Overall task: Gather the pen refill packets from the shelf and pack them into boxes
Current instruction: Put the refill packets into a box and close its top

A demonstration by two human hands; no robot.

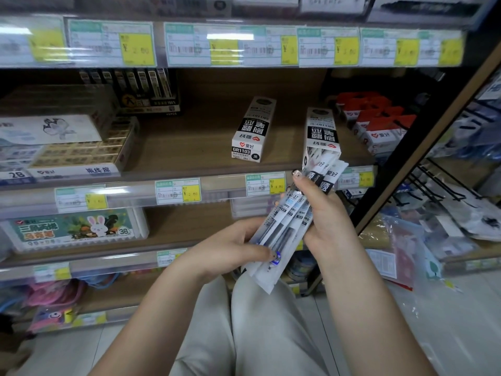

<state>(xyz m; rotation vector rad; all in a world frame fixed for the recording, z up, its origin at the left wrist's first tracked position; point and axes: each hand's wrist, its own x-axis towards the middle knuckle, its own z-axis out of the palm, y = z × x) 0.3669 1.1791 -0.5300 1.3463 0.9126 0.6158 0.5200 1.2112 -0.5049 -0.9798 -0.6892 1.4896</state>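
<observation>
Here the left hand (233, 248) and right hand (325, 213) both clasp a bundle of refill packets (287, 226), its long axis slanting up and to the right. Just beyond the right grip, the open box (321, 137) lies on the shelf (189, 147), its mouth already stuffed with packets and roughly in line. A closed box (253, 130) lies farther left.

Both bare forearms reached forward from the near edge and converged at mid-scene. The left hand (233, 246) lay palm-up, its fingers (264, 255) curled around the near end of a bundle of refill packets (284, 229). The right hand (322, 210) gripped the bundle's far part from the right, thumb extended upward.
</observation>
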